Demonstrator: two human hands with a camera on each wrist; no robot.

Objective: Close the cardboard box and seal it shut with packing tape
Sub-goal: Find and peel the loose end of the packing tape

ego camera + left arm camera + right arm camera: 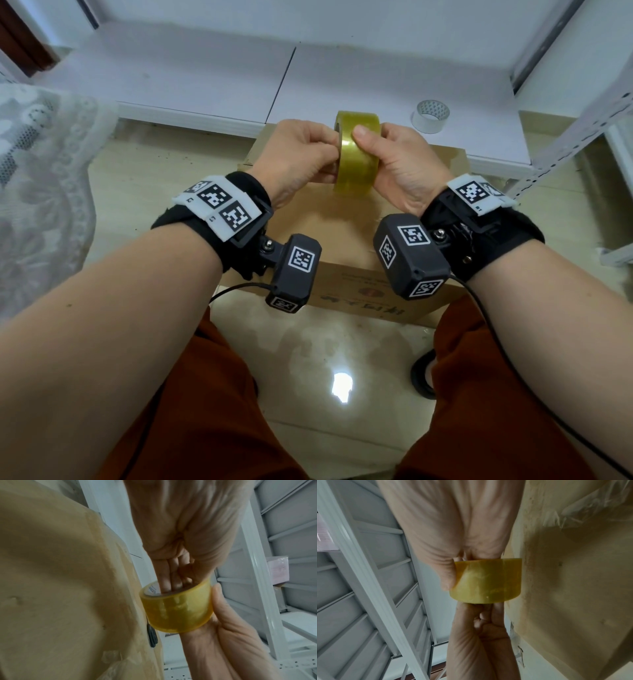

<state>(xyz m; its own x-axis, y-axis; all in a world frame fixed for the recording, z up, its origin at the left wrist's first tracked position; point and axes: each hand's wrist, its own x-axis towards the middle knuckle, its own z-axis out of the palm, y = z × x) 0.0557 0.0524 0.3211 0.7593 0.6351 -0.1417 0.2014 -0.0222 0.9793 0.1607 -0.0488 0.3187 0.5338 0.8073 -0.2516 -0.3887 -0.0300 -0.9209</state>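
A roll of yellowish clear packing tape [356, 154] is held on edge between both hands, just above the brown cardboard box [342, 222]. My left hand [308, 154] grips the roll from the left; in the left wrist view its fingers [171, 580] reach into the core of the roll [178, 609]. My right hand [380, 150] grips it from the right, thumb [448, 577] pressed on the outer face of the roll [488, 581]. The box top [573, 588] lies flat and carries wrinkled old clear tape.
A second, white tape roll [430, 115] stands on the white board [205, 75] behind the box. A white metal shelf frame [582, 137] rises at the right, lace cloth [41, 171] hangs at the left, and a black ring [423, 377] lies on the tiled floor by my right knee.
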